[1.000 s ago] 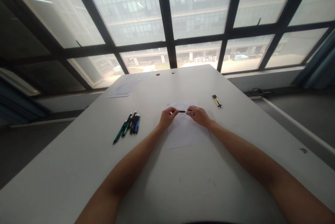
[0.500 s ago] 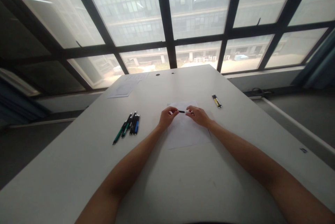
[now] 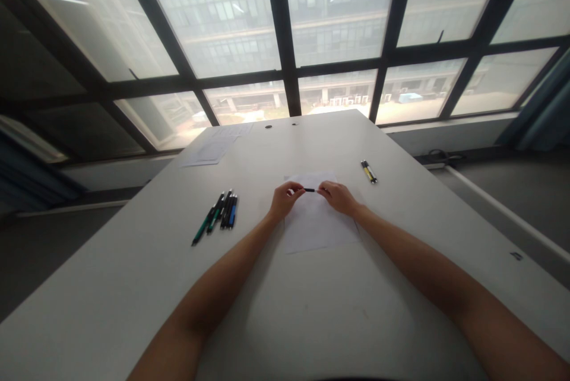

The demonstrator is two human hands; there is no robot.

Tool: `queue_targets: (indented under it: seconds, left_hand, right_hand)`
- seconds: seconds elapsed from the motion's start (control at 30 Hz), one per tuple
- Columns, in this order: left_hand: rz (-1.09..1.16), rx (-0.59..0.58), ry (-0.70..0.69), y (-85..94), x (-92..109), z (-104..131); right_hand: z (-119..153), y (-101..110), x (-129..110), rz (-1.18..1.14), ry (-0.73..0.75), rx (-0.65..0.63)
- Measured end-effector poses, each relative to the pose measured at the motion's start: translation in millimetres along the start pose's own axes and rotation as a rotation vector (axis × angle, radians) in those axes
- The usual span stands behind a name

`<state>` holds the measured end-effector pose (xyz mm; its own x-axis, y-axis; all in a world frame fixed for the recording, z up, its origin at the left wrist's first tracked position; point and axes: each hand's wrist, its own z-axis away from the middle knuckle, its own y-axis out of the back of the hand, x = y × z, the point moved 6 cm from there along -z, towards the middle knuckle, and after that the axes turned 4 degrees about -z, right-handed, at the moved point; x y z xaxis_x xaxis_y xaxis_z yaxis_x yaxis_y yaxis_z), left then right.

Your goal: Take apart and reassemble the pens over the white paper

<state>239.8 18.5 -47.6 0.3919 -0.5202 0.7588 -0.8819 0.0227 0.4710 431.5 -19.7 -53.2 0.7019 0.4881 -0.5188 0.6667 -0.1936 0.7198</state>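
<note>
Over a white sheet of paper (image 3: 318, 229), a short dark length of a black pen (image 3: 309, 190) shows between my two hands. My left hand (image 3: 285, 198) pinches its left end between thumb and fingers. At the other end, the fingertips of my right hand (image 3: 336, 196) are closed on the pen's tip. The pen lies roughly level, and both its ends are hidden by fingers.
To the left lies a group of several pens (image 3: 218, 212) with black, green and blue barrels. Two markers (image 3: 369, 171), one yellow, rest at the right. Printed papers (image 3: 209, 149) lie at the far left of the white table (image 3: 307, 310), near the windows.
The fingers of my right hand, apart beside the pen's end before, have closed on it. My left hand keeps its pinch in the same place.
</note>
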Motion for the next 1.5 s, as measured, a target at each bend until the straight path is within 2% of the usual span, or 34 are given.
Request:
queue_targets:
  seconds: [0.13, 0.37, 0.57, 0.7, 0.8, 1.03, 1.2, 1.27, 1.4, 1.5]
  left_hand:
    - [0.004, 0.003, 0.006, 0.3, 0.6, -0.1]
    - [-0.005, 0.002, -0.001, -0.1, 0.3, 0.8]
    - [-0.013, 0.002, -0.002, 1.1, -0.7, 0.3]
    - [-0.035, 0.012, -0.033, 8.4, 7.3, -2.0]
    - [-0.069, 0.007, -0.087, 13.9, 15.8, -3.7]
    - [-0.138, -0.041, -0.283, 13.9, 25.9, -7.6]
    - [-0.342, -0.107, -0.400, 3.2, 35.4, -16.4]
    - [-0.387, -0.111, -0.418, -0.5, 39.3, -21.8]
    - [-0.333, -0.018, -0.383, -1.4, 38.8, -33.2]
    - [-0.307, 0.021, -0.323, -4.7, 31.8, -38.2]
  right_hand:
    - [0.3, -1.8, 1.0, -0.019, -0.013, -0.020]
    - [0.0, -2.4, 7.0, -0.048, -0.027, 0.019]
    - [-1.8, 3.5, 1.8, -0.060, 0.010, 0.041]
    - [-7.0, 7.2, -3.8, -0.050, 0.037, 0.025]
    - [-13.3, 7.0, -2.5, -0.086, 0.015, -0.040]
    - [-27.9, 6.1, 11.7, -0.292, -0.037, -0.243]
    - [-29.5, 7.9, 28.8, -0.455, -0.155, -0.349]
    - [-28.1, 12.8, 33.9, -0.546, -0.207, -0.354]
    - [-24.3, 31.7, 37.9, -0.824, -0.276, -0.322]
    - [-23.2, 44.8, 44.3, -1.118, -0.361, -0.206]
